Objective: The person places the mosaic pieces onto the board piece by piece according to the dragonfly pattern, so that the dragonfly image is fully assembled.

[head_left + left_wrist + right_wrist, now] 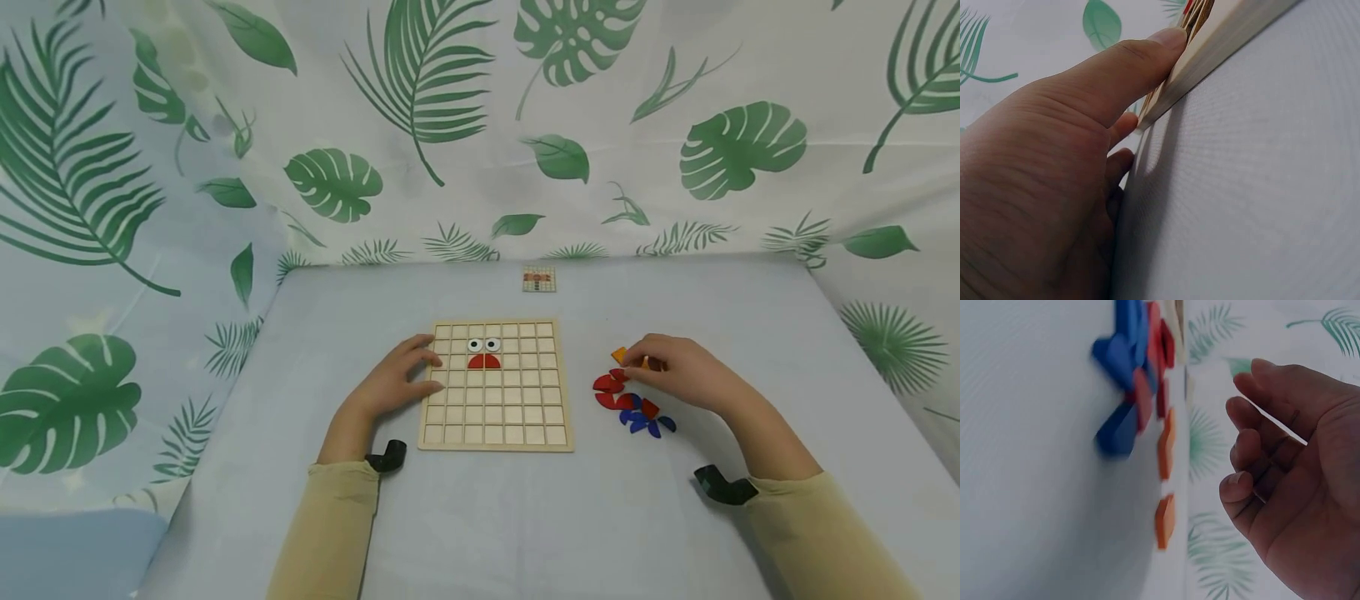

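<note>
A square wooden grid board [514, 413] lies flat on the table. Two eye pieces [475, 345] sit side by side in its upper cells, with two red quarter-round pieces [476, 362] right below. My left hand [392, 379] rests at the board's left edge, the thumb [1147, 59] on its rim. To the board's right is a loose group of red pieces [606, 384], blue pieces [638, 422] and orange pieces [618, 356]. Over its far side hovers my right hand [678, 371], fingers loosely bent, with nothing between thumb and fingertips in the right wrist view.
A small patterned card [539, 279] lies behind the board, near the table's back edge. White cloth with green leaves [330, 183] hangs behind and at the sides. Black wrist-worn devices [725, 486] stick out inward from both wrists, close over the pale tabletop [487, 525].
</note>
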Demonstrator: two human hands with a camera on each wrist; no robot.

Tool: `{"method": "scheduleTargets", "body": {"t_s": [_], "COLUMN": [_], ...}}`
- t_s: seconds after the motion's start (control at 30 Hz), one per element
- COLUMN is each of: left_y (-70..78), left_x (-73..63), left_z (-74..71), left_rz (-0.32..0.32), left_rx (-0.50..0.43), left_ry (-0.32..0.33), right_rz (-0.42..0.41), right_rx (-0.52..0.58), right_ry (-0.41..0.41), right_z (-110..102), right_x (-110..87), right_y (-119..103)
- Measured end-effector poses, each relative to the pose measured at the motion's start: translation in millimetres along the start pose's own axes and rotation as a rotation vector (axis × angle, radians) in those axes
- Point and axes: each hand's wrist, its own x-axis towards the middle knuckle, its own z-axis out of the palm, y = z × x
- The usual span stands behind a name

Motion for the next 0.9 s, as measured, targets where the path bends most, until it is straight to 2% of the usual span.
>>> {"method": "scheduleTargets", "body": {"t_s": [0.17,0.33,0.63,0.9], "left_y": [0.9,3.0,1.8,0.7], "left_x": [-0.3,-0.3,-1.5,-0.4], "left_z": [-0.5,-1.2,0.3,0.1], "left_rz": [-0.014,-0.023,-0.023,-0.017], "left_rx": [-0.003,-0.01,-0.022,-0.01], "left_ry": [-0.011,-0.017,-0.016,-0.011], "right_rz": [0.011,0.017,0.029,-0.029], "right_rx": [0.021,0.067,0.077,0.01], "right_ry": [-0.033,-0.053,-0.073,-0.031], "right_z": [-0.3,2.4,12.5,22.2], "right_x": [-21.7,-33.4,-36.5,-32.6], "right_y": [25.1,40.3,52.6,57.6]}}
